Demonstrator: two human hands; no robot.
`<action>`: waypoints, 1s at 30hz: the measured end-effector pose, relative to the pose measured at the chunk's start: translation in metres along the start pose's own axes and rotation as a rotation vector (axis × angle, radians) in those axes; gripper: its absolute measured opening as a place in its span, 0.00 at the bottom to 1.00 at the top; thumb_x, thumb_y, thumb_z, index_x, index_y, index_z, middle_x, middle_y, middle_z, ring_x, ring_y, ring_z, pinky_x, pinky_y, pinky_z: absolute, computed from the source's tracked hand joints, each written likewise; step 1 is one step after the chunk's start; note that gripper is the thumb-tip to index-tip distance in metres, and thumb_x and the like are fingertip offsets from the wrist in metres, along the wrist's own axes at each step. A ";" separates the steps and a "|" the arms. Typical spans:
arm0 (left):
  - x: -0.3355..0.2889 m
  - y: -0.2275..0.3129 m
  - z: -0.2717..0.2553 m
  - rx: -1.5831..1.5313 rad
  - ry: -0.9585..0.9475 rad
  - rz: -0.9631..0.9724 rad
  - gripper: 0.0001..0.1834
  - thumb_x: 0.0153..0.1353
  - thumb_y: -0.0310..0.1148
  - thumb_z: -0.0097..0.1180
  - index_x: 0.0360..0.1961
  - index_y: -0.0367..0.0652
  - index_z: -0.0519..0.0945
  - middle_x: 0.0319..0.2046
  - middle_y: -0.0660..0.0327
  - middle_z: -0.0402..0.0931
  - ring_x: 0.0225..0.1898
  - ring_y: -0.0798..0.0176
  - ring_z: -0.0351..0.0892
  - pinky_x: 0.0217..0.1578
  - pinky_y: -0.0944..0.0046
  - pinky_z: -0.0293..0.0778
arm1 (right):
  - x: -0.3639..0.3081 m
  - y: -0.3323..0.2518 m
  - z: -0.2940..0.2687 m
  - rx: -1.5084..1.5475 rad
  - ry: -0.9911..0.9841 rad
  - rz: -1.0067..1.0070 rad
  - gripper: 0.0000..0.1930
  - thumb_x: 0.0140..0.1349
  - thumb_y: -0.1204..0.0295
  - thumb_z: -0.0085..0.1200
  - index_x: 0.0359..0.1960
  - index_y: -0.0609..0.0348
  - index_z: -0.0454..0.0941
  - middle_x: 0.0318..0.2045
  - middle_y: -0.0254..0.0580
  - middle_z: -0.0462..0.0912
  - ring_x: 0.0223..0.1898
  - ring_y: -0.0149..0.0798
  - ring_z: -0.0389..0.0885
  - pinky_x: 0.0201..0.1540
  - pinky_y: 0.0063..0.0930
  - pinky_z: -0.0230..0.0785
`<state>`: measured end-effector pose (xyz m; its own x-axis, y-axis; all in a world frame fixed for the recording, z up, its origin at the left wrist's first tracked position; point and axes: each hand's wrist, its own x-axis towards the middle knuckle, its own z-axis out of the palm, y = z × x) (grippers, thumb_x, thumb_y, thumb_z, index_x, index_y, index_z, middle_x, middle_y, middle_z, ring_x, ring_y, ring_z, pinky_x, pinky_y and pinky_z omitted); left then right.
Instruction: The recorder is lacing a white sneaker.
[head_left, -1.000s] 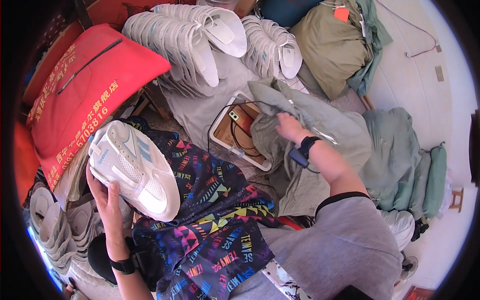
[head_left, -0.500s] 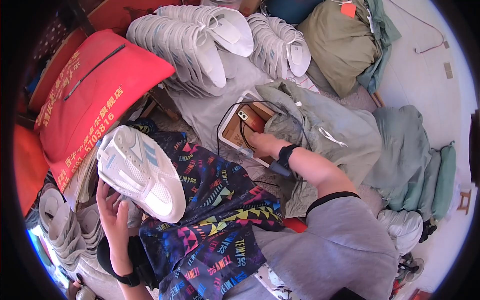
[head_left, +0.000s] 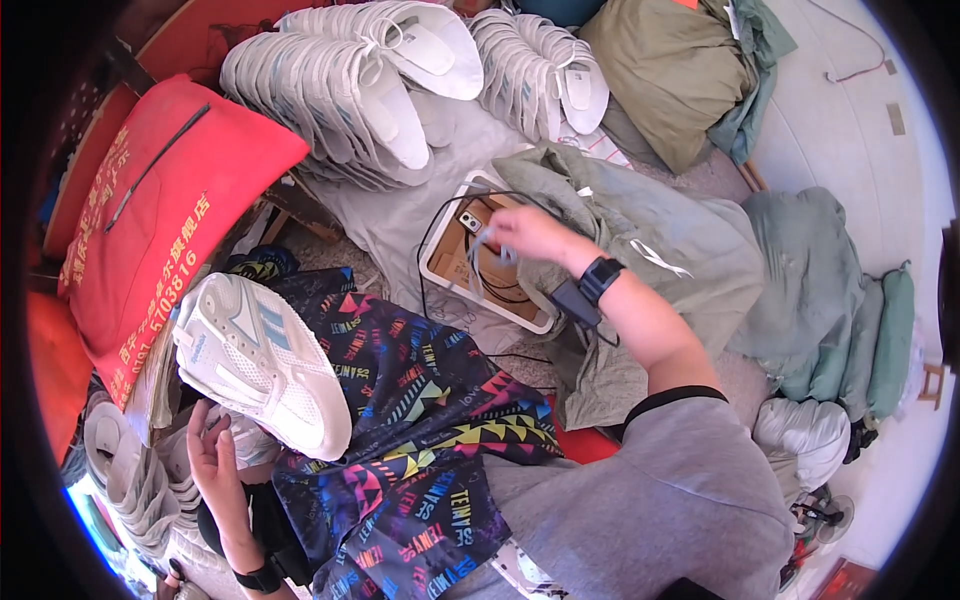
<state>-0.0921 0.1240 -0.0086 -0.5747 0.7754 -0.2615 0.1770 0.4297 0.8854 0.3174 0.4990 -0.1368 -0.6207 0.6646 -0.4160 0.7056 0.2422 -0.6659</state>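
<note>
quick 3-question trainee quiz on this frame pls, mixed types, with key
1. True or false: the left hand is under a white sneaker.
2. Where is the right hand?
A. on the red cushion
B. over the shallow tray, at a pale strip
C. on the stacked shoe uppers
3. Fill in: the sneaker rests on a dark, brightly ______ cloth.

Key
1. True; the hand supports it from below, sole side toward the camera.
2. B; the fingers are blurred, so the grip itself is unclear. The red cushion and stacked shoe uppers lie apart from it.
3. patterned
</note>
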 end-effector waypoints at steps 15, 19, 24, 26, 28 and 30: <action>0.009 0.080 0.013 0.174 0.186 0.284 0.21 0.73 0.35 0.42 0.61 0.34 0.69 0.50 0.54 0.77 0.48 0.67 0.76 0.55 0.66 0.67 | 0.016 -0.207 -0.087 -0.355 0.866 -1.015 0.06 0.57 0.69 0.52 0.27 0.56 0.75 0.24 0.44 0.79 0.29 0.51 0.80 0.30 0.45 0.72; 0.015 0.101 0.019 -0.020 0.082 0.376 0.30 0.71 0.45 0.44 0.64 0.32 0.65 0.53 0.53 0.74 0.41 0.71 0.71 0.49 0.68 0.65 | -0.003 -0.269 -0.073 0.289 0.383 -0.923 0.14 0.59 0.65 0.52 0.20 0.62 0.77 0.19 0.54 0.78 0.25 0.56 0.78 0.29 0.46 0.70; 0.021 0.137 0.075 -0.456 -0.106 0.355 0.47 0.63 0.56 0.53 0.69 0.30 0.51 0.55 0.51 0.70 0.40 0.65 0.73 0.47 0.66 0.68 | 0.007 -0.315 -0.009 0.182 0.060 -1.176 0.15 0.57 0.61 0.51 0.22 0.58 0.82 0.22 0.50 0.82 0.27 0.53 0.81 0.32 0.47 0.72; 0.017 0.130 0.073 -0.572 -0.354 0.143 0.49 0.61 0.58 0.55 0.68 0.30 0.52 0.54 0.48 0.70 0.37 0.62 0.75 0.42 0.65 0.72 | 0.004 -0.323 -0.004 0.017 -0.006 -1.101 0.15 0.58 0.59 0.52 0.25 0.56 0.84 0.22 0.48 0.83 0.27 0.52 0.82 0.31 0.47 0.72; 0.009 0.141 0.082 -0.551 -0.355 0.115 0.47 0.62 0.58 0.55 0.67 0.30 0.55 0.50 0.49 0.72 0.35 0.60 0.76 0.36 0.65 0.73 | 0.004 -0.327 -0.006 -0.047 -0.005 -1.100 0.15 0.57 0.59 0.53 0.26 0.56 0.84 0.22 0.47 0.83 0.27 0.52 0.82 0.31 0.46 0.72; 0.004 0.142 0.076 -0.653 -0.491 0.009 0.45 0.62 0.58 0.55 0.65 0.29 0.57 0.43 0.51 0.73 0.34 0.61 0.76 0.34 0.66 0.73 | 0.004 -0.331 -0.004 -0.109 -0.007 -1.092 0.15 0.57 0.58 0.53 0.28 0.56 0.85 0.22 0.46 0.83 0.27 0.52 0.82 0.31 0.46 0.72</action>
<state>-0.0086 0.2234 0.0864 -0.1332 0.9571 -0.2575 -0.4086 0.1836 0.8940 0.0832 0.4246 0.0843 -0.9314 0.0501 0.3605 -0.1992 0.7589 -0.6200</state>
